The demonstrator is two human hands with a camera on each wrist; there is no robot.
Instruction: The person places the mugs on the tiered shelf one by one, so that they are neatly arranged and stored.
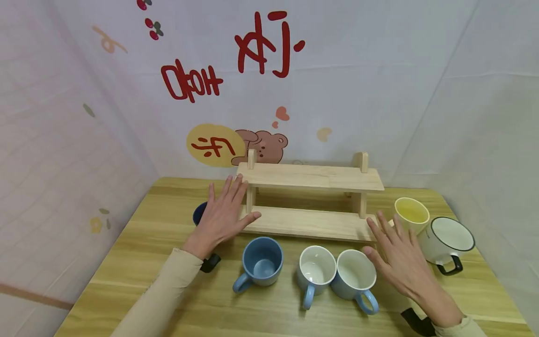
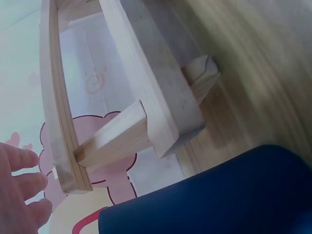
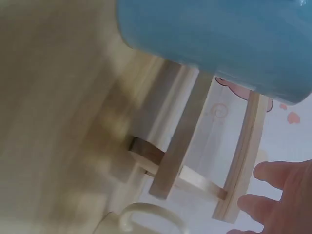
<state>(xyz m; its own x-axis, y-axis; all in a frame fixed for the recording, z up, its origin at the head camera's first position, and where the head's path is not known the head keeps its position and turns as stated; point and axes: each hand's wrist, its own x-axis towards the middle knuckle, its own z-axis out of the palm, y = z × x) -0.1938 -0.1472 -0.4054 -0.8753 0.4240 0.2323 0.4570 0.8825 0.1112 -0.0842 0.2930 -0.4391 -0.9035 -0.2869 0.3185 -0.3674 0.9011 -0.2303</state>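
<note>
A two-tier wooden shelf point(image 1: 311, 177) stands at the back of the table, its boards bare. My left hand point(image 1: 223, 215), fingers spread, hovers by the shelf's left end and partly hides a dark blue mug point(image 1: 200, 213). That mug point(image 2: 209, 195) looms large in the left wrist view. At the shelf's right end my right hand point(image 1: 397, 257) is spread too, holding nothing. Left of it is a mug with a white inside and blue handle point(image 1: 353, 276); beyond its fingers stands a yellow mug point(image 1: 410, 213). Whether either hand touches the shelf, I cannot tell.
In front of the shelf stand a blue mug point(image 1: 263, 262) and another white-lined mug with a blue handle point(image 1: 316, 267). A white mug with black rim and handle point(image 1: 446, 241) is at the right. Printed cloth point(image 1: 358, 93) hangs behind the wooden table point(image 1: 139, 243).
</note>
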